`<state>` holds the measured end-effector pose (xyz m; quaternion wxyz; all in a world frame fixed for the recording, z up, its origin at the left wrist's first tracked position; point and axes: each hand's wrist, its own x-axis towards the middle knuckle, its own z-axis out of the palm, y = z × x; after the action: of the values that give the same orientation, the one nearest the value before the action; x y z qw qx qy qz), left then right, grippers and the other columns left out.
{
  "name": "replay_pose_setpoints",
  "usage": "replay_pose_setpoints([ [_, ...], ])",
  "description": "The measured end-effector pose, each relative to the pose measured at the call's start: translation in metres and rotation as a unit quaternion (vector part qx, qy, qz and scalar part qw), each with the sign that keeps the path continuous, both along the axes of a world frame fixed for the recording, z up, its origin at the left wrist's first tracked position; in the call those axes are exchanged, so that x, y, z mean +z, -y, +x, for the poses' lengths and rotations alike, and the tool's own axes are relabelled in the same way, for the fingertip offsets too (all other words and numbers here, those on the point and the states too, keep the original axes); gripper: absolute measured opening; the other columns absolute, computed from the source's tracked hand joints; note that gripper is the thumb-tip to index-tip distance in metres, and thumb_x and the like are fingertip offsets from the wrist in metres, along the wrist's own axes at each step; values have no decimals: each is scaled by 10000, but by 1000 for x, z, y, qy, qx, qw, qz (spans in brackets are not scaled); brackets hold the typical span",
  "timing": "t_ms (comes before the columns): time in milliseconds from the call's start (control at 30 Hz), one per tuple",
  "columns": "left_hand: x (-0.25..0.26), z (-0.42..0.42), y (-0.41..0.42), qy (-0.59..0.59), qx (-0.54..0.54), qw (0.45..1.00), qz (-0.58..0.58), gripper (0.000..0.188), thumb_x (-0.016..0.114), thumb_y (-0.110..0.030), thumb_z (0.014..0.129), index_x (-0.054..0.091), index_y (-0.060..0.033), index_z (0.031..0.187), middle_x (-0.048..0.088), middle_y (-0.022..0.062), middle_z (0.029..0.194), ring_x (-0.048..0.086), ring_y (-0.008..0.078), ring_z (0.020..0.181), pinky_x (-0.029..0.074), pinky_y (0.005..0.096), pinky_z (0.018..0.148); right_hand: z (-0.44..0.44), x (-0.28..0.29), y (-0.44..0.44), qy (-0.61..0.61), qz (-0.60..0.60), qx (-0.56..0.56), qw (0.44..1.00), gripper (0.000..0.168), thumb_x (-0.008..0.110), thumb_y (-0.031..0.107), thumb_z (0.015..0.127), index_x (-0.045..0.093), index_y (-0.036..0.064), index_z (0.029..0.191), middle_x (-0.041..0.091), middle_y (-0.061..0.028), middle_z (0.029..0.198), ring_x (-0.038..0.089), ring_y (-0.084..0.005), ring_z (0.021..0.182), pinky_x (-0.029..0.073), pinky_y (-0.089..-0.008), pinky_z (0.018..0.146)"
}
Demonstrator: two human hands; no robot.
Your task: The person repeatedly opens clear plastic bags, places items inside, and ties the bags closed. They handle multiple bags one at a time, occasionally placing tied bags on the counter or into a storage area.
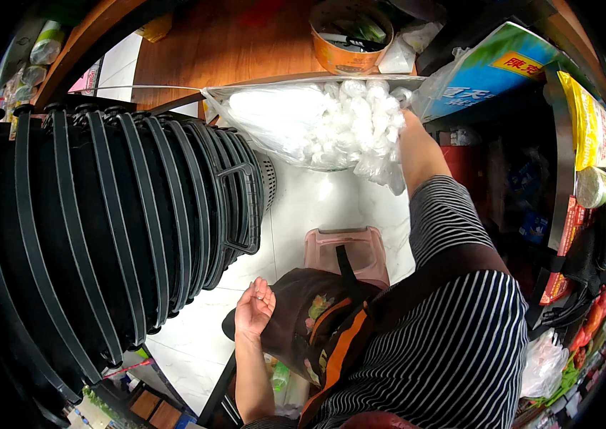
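Observation:
My left hand (255,311) is held palm up with its fingers slightly curled, and nothing lies in it. It hovers beside the dark apron (292,300) with floral print and orange trim. My right arm reaches forward to a large clear plastic bag (276,115) full of white, crumpled plastic pieces (356,123). Only the wrist end of my right hand (409,124) shows at the right edge of these pieces; its fingers are hidden, so their grip cannot be told. The bag hangs at the front edge of a wooden counter (217,48).
Stacked black plastic baskets (120,214) with a handle fill the left. A pink plastic stool (345,241) stands on the white tiled floor (303,198). An orange tub (348,59) holding a pen sits on the counter. Shelving with a yellow packet (590,123) lines the right.

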<state>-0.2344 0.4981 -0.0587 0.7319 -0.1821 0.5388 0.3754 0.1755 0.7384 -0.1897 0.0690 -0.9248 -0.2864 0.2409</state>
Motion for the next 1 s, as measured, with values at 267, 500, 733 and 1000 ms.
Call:
replay_pose_setpoints([
  [267,-8,2,6,14,12,1000,0,212,534,-204,930,629,-68,1061,676,39,994,626,173,901,481,324,871,0,-5,2,18,-2,-19,1000,478,608,264,778,580,-37,1147,553,-219,1223,511,-359,1148,411,-419,950],
  [500,-9,-21,35,-16,17,1000,-6,213,535,-210,930,628,-71,1063,676,35,988,625,168,894,486,321,856,49,-13,-26,44,-14,44,998,474,635,259,752,594,-43,1115,567,-213,1199,525,-352,1120,418,-405,929],
  [733,1,-39,53,-32,30,998,37,197,559,-207,917,617,-85,1060,666,24,974,613,164,861,493,330,839,101,5,-61,-28,-35,57,997,471,662,254,726,609,-49,1083,582,-206,1175,540,-345,1092,425,-391,908],
  [1000,3,-48,69,-20,46,996,70,184,559,-197,917,613,-91,1057,660,16,980,609,159,873,494,321,838,80,82,-47,-225,143,-69,961,468,693,247,697,626,-56,1047,598,-198,1147,556,-336,1060,433,-375,883],
])
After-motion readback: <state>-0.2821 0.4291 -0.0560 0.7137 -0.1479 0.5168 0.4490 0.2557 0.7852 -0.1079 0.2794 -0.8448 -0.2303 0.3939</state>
